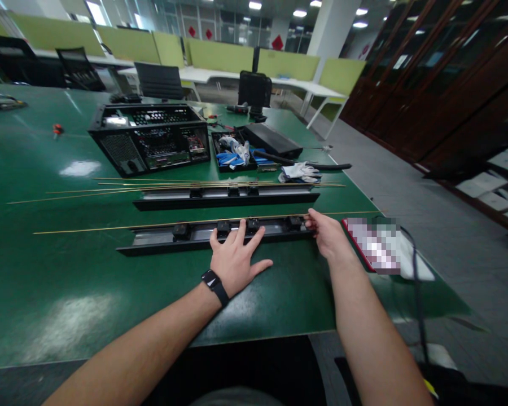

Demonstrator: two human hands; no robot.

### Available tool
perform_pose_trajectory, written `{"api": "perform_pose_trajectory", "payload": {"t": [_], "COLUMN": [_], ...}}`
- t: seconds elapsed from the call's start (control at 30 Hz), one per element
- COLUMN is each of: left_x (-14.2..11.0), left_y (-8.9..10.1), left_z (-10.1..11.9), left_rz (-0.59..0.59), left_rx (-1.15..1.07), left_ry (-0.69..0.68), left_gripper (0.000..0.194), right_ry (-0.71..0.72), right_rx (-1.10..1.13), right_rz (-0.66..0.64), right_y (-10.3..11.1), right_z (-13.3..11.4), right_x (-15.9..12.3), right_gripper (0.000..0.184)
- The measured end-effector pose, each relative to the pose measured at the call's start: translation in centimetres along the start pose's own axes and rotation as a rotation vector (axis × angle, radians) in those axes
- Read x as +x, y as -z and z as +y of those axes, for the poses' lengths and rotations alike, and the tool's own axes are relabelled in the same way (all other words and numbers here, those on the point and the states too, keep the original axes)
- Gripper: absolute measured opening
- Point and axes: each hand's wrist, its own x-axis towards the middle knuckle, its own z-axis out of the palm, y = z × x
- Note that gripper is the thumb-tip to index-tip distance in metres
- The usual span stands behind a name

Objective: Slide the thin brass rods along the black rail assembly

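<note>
Two dark rails lie on the green worktop (68, 316), both hands at the front one.
From the left, a thin brass-coloured rod (76, 230) runs along the front rail (146, 249); behind stand an open computer case (165, 148) and the rear rail (226, 202), with more thin rods (74, 192) beside it. The left hand (233, 256) has its grip released, fingers spread over the front rail's small black blocks (181, 231). The right hand (324, 231) bends its fingers at that rail's right end, by the rod; which one its grip holds, I cannot tell.
</note>
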Motion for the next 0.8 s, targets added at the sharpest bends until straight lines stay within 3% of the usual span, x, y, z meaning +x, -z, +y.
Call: {"api": "perform_pose_trajectory", "payload": {"t": [0.8], "left_x": [0.03], "left_y": [0.48], "left_z": [-0.06], "left_rz": [-0.01], "left_rx": [-0.012], "left_ry": [0.002], "left_gripper": [0.08], "right_ry": [0.019], "right_rx": [0.027], "right_rz": [0.0], "right_y": [0.13], "right_z": [0.16], "right_x": [0.18], "right_gripper": [0.063]}}
